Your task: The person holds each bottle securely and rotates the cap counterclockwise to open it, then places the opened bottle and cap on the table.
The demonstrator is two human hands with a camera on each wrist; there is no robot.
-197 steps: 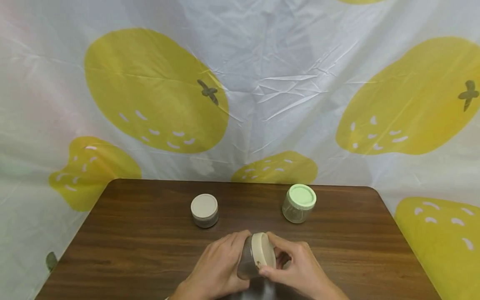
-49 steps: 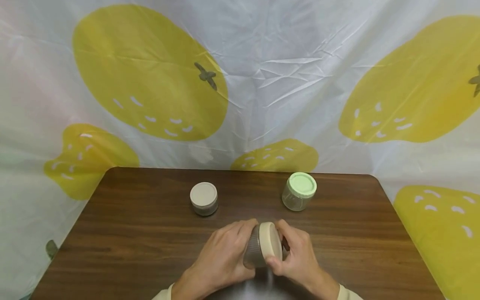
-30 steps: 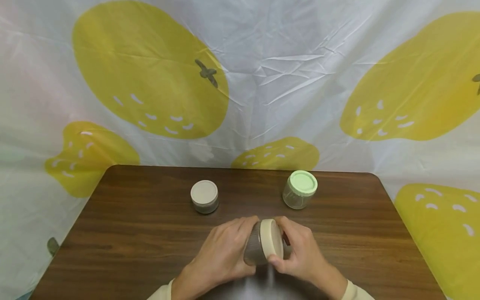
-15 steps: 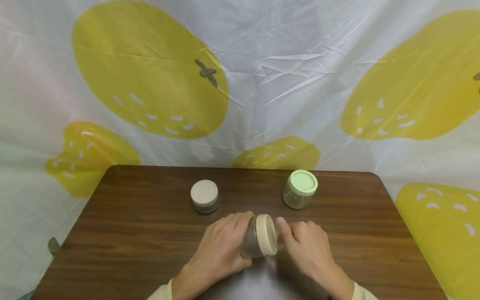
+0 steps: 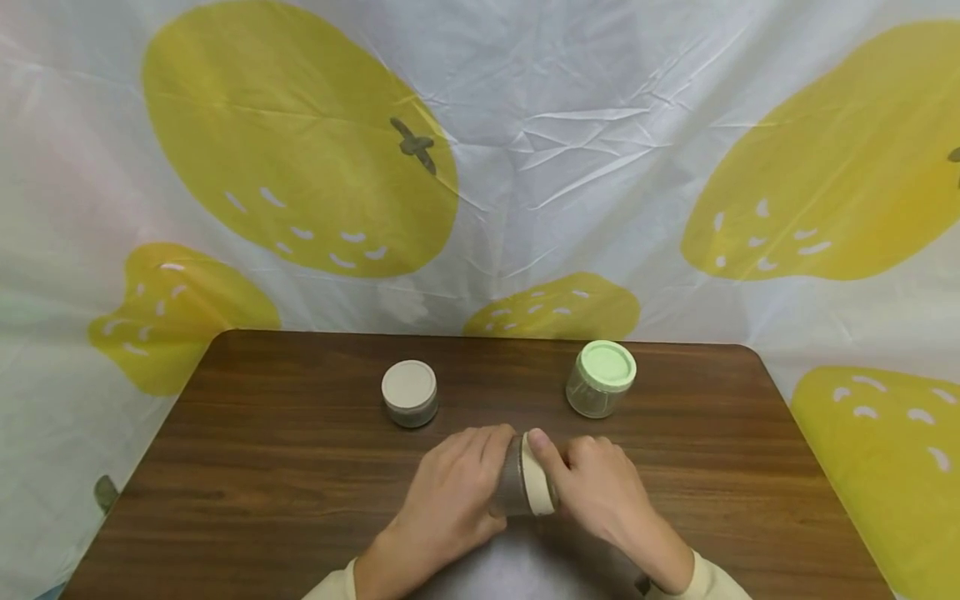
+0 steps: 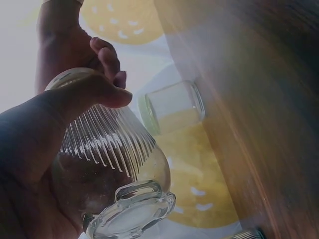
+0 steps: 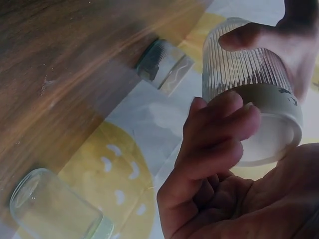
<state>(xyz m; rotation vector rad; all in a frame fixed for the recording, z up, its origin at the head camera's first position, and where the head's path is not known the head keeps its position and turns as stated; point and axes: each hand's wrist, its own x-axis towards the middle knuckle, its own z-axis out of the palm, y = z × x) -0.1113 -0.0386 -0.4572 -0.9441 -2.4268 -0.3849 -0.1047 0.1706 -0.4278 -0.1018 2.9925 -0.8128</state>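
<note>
A ribbed glass jar [image 5: 512, 483] with a beige lid [image 5: 537, 485] is tilted on its side above the front of the table, lid facing right. My left hand [image 5: 453, 483] grips the glass body from the left, thumb below. On the other side my right hand [image 5: 603, 487] holds the lid, its thumb lying over the upper rim. The right wrist view shows curled fingers [image 7: 219, 129] against the lid's edge, with a dark mark on its side. In the left wrist view the jar's thick clear base [image 6: 134, 209] faces the camera.
Farther back on the brown wooden table [image 5: 285, 450] stand two lidded jars. One, at the left, is short with an off-white lid [image 5: 408, 386]; a taller glass jar has a light green lid [image 5: 606, 364]. A lemon-print cloth [image 5: 525, 208] hangs behind.
Half a second ago the right hand was off the lid, a little to its right; now it is back on the lid, thumb over the rim. The left hand keeps its grip on the jar.
</note>
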